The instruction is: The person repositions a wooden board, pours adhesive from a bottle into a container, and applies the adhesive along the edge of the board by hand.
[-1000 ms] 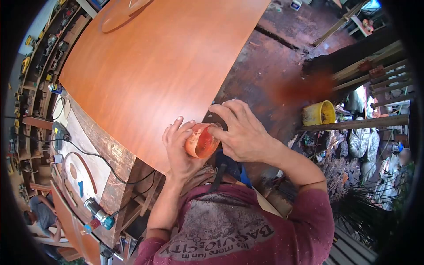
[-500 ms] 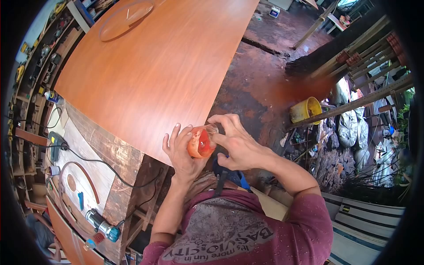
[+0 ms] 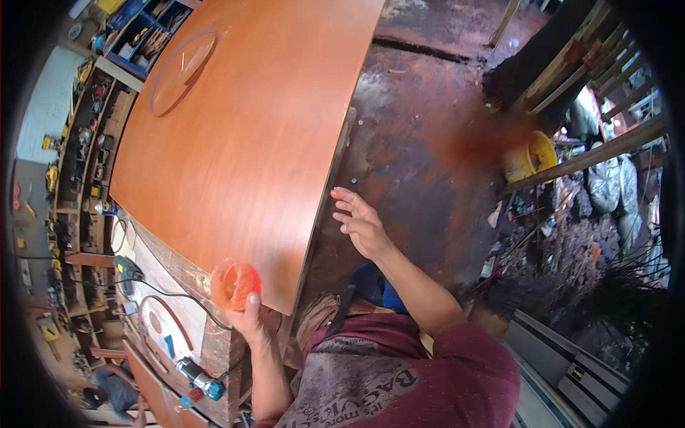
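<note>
My left hand [image 3: 247, 314] is closed around a clear plastic cup [image 3: 227, 274] smeared with bright orange-red stuff, held over the near left corner of the wood-grain panel [image 3: 242, 135]. The cup's mouth faces up toward me, and my thumb presses on its near side. My right hand [image 3: 362, 227] is off the panel's right edge, above the floor. Its fingers are spread with nothing in them, and orange-red stuff coats one fingertip. A loop of thin strip [image 3: 154, 96] lies on the panel's far end.
Left of the panel, a workbench [image 3: 217, 342] carries a teal-and-silver power tool [image 3: 201, 378], a black cord and a blue clip-like piece [image 3: 169, 347]. Shelves of tools [image 3: 89, 143] line the left. A yellow bucket [image 3: 531, 157] stands right. Another person [image 3: 118, 389] is at lower left.
My hands have come apart. The left has carried the cup leftward and down, and the right has left the cup, its fingers now spread. The view has shifted too.
</note>
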A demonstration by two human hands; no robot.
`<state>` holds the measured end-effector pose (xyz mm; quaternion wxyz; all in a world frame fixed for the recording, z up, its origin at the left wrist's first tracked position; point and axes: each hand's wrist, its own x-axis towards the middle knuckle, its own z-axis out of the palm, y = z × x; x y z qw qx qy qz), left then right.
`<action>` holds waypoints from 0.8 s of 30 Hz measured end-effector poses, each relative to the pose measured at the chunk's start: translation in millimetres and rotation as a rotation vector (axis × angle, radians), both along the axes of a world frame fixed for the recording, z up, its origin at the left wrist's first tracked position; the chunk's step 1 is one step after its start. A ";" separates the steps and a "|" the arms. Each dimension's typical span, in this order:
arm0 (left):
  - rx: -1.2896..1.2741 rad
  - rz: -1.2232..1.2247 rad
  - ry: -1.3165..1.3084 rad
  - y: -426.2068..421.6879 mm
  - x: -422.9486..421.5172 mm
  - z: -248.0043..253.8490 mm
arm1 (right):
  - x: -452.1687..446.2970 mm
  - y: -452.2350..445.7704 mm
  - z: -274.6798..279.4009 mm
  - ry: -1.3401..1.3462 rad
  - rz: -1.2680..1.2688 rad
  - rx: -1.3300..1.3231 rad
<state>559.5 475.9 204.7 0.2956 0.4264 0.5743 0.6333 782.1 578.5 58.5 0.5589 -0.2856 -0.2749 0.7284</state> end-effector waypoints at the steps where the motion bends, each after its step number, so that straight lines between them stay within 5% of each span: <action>1: -0.005 -0.007 0.029 -2.4 -6.3 -0.5 | -3.8 8.1 -9.7 0.044 -0.024 -0.016; 10: -0.040 0.060 0.159 -11.0 3.6 17.7 | -25.8 56.4 -44.3 0.193 -0.070 -0.064; 13: -0.056 0.055 0.178 -15.9 -4.9 13.5 | -22.6 66.2 -41.4 0.048 -0.131 -0.018; 18: -0.045 0.070 0.213 -18.2 -4.9 17.7 | -21.9 49.4 -36.1 -0.652 -0.340 0.308; 24: -0.079 0.087 0.199 -23.1 -0.3 15.1 | -24.7 3.2 -28.3 -0.919 -0.342 0.296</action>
